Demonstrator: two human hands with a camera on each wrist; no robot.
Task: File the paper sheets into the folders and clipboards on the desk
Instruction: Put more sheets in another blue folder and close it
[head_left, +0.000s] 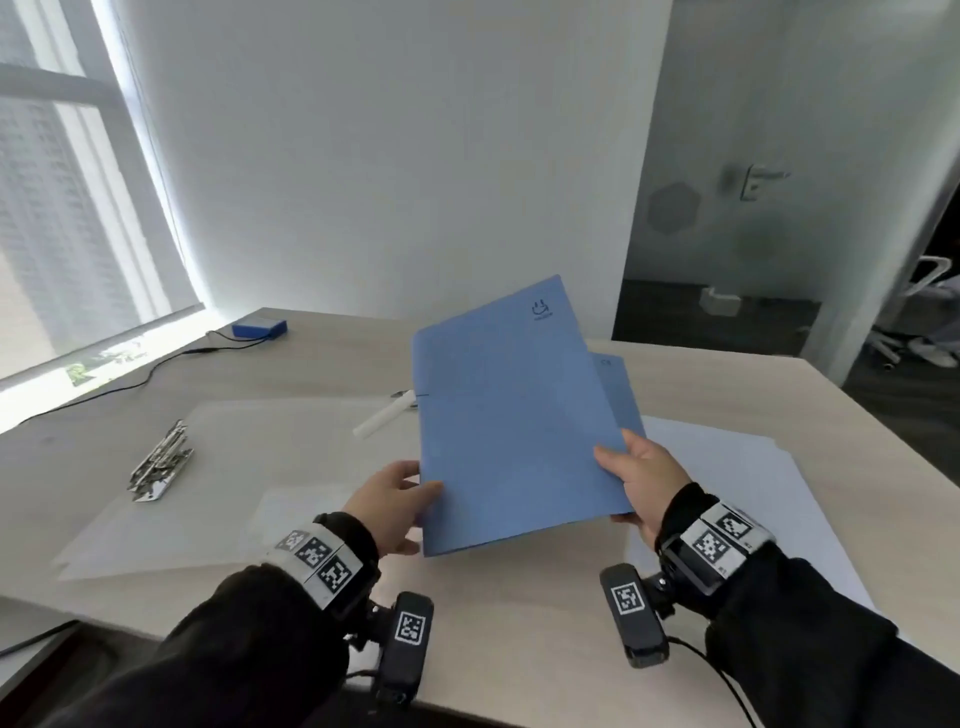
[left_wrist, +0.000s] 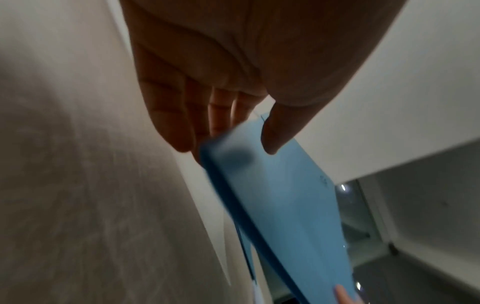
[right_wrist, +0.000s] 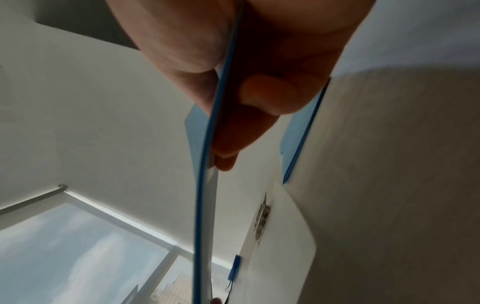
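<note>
Wood makes up the big desk (head_left: 519, 613), which is pale and fills most of the head view. On its left side lies a wide see-through plastic sheet (head_left: 249, 457). On the right side lie white paper sheets (head_left: 727, 467), flat on the desk.

Above the desk a blue folder (head_left: 509, 415) is held up in the air, tilted, with its far end higher than its near end. A small smiley mark is printed near its top corner. Just behind it a second blue folder (head_left: 618, 384) peeks out on the right; I cannot tell if it lies on the desk or is held too.

The left hand (head_left: 395, 506) holds the near left corner of the folder, thumb on top and fingers under it. The right hand (head_left: 644, 483) pinches the near right edge, thumb on top and fingers below. In the right wrist view the thin blue edge runs between the thumb and the fingers (right_wrist: 233, 139).

A white pen (head_left: 382, 415) lies on the desk, just left of the folder. A pile of shiny metal clips (head_left: 161, 462) sits on the plastic sheet, well to the left. A small blue box (head_left: 258, 328) with a black cable (head_left: 156, 369) sits far back near the window.
</note>
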